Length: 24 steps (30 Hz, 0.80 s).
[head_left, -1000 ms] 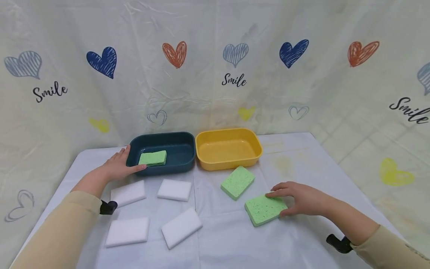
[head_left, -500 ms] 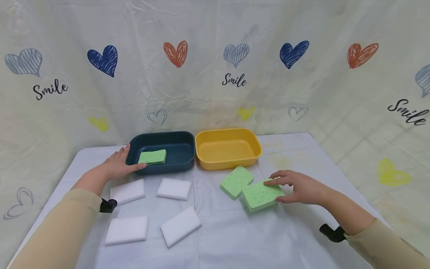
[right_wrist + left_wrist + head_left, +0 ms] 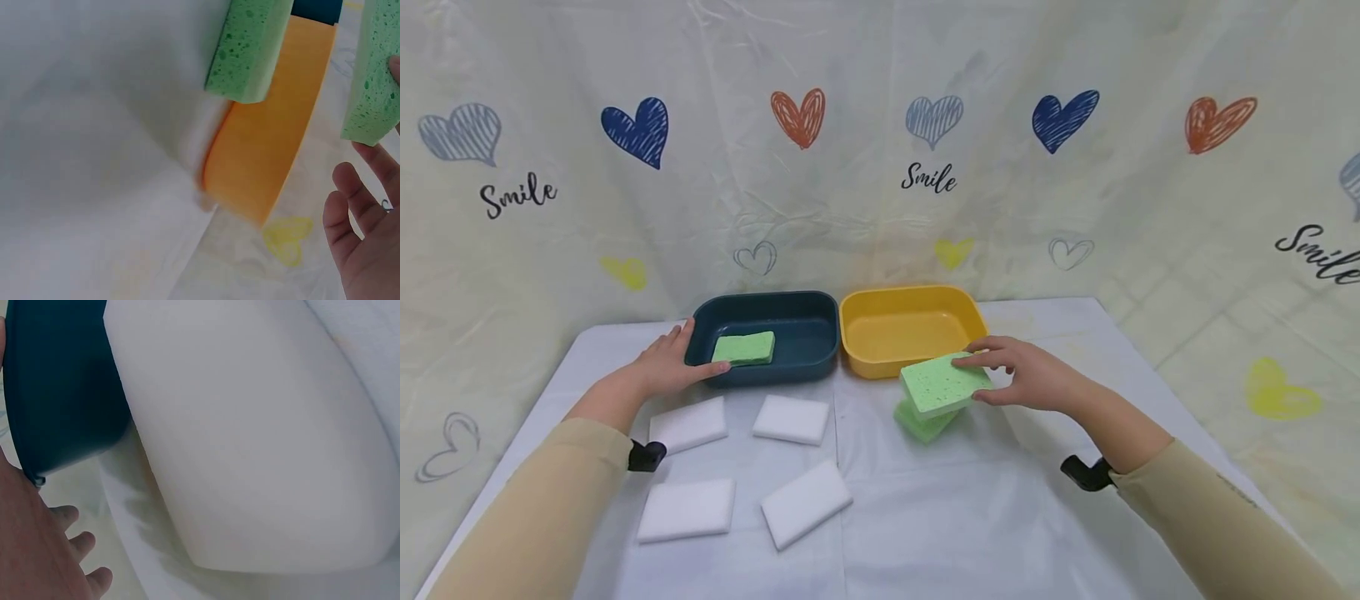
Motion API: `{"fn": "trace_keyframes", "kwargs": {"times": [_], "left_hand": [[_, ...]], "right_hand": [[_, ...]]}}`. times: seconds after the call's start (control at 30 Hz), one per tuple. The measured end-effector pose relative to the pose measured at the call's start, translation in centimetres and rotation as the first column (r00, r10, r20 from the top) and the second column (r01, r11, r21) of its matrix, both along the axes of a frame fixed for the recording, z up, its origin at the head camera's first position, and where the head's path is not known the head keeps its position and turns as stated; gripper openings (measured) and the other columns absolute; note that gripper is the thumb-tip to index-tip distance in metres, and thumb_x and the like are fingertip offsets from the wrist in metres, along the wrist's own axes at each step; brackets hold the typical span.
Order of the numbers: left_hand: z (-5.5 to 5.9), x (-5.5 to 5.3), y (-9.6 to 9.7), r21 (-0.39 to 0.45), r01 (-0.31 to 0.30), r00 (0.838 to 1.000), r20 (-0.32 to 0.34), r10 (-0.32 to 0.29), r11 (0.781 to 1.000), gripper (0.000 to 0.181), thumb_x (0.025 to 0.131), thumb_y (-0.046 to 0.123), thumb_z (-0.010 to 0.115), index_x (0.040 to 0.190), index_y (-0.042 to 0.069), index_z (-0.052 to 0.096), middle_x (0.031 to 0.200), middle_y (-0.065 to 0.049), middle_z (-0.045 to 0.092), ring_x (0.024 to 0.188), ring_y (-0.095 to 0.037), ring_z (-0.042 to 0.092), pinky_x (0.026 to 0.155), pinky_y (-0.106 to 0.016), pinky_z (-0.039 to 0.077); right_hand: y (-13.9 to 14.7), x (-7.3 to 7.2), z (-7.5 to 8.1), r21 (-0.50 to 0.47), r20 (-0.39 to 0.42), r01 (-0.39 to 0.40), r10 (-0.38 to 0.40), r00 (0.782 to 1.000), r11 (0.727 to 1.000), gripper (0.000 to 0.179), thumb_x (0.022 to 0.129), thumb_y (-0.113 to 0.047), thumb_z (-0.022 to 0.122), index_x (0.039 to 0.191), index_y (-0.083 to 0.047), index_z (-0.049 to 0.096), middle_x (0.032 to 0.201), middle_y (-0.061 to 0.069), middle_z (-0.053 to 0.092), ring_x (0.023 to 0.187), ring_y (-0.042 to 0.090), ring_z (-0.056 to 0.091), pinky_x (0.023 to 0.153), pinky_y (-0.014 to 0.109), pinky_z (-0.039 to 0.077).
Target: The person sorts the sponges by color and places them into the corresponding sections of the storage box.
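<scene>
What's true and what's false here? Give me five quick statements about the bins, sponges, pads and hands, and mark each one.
1. Four white pads lie on the table. True.
2. The left hand grips a white pad. False: the left hand touches the blue bin.
3. The right hand holds a green sponge. True.
4. The yellow bin stands left of the blue bin. False: the yellow bin is on the right.
5. Another green sponge lies in the blue bin. True.
</scene>
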State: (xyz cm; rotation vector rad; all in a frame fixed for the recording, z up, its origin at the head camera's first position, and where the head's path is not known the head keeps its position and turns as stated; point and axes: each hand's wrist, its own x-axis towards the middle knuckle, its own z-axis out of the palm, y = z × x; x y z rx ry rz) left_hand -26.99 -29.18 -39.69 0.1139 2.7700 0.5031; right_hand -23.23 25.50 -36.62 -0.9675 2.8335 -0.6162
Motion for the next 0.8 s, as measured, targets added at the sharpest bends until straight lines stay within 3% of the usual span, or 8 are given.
{"fn": "trace_keyframes", "kwargs": {"times": [0.23,0.47,0.8], "left_hand": [[-0.4,-0.2,0.1,-0.014,-0.002,1.0,0.006,0.002,1.0,0.125,0.084,0.078,0.052,0.153,-0.005,-0.011,0.156,-0.039,-0.002,0.142,-0.058,0.0,0.111,-0.072,0.006],[0.1,-0.5,0.4,-0.018,0.004,1.0,0.008,-0.004,1.0,0.126,0.083,0.079,0.052,0.154,-0.004,-0.011,0.157,-0.038,-0.003,0.142,-0.058,-0.001,0.111,-0.072,0.005],[0.0,-0.3,0.0,-0.041,0.002,1.0,0.015,-0.001,0.999,0.125,0.084,0.08,0.05,0.154,-0.005,-0.01,0.156,-0.039,-0.002,0.142,-0.059,0.0,0.111,-0.072,0.007]], "right_hand": [[-3.4,-2.5,1.1,-0.025,-0.016,-0.028,0.028,0.999,0.999,0.049,0.086,-0.029,0.079,0.133,-0.03,0.066,0.139,0.008,0.055,0.12,0.028,0.055,0.088,0.044,0.053],[-6.6,-4.4,1.9,0.005,-0.009,-0.029,0.029,1.0,1.0,0.049,0.086,-0.034,0.077,0.133,-0.033,0.065,0.14,0.006,0.055,0.121,0.026,0.054,0.089,0.041,0.052],[-11.6,-6.2,2.2,0.065,-0.01,-0.005,0.006,1.0,0.998,0.048,0.088,-0.041,0.073,0.135,-0.035,0.063,0.14,0.001,0.054,0.122,0.025,0.053,0.091,0.037,0.051]]}}
